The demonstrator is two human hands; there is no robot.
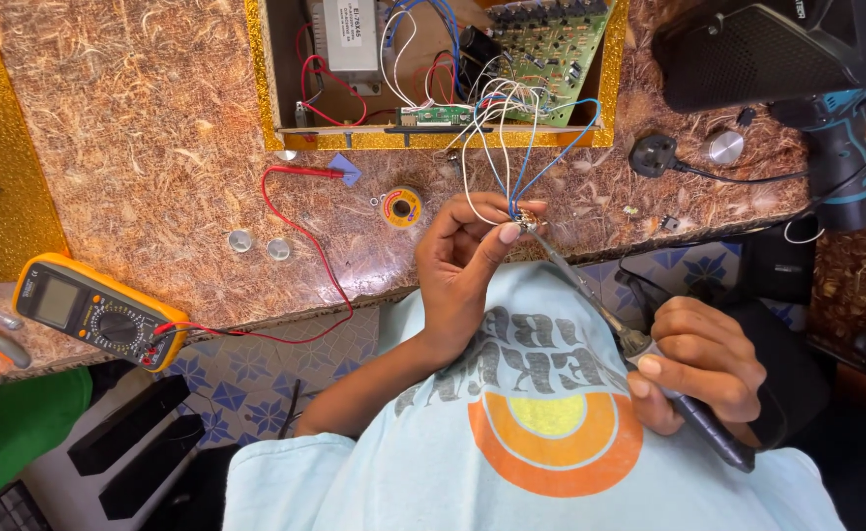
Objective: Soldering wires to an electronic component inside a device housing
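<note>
My left hand (472,261) is raised over the table edge and pinches a small component (525,220) between thumb and fingertips. White and blue wires (511,147) run from it up into the open gold-trimmed box (433,138). My right hand (700,366) grips the dark handle of a soldering iron (595,300) near my chest. The iron's thin metal shaft slants up and left, and its tip touches the component at my left fingertips.
A green circuit board (551,44) and a grey transformer (349,34) sit inside the box. On the mottled brown table lie a yellow multimeter (93,310) with a red probe lead (305,172), a solder spool (402,206), a black plug (654,154) and a teal drill (841,157).
</note>
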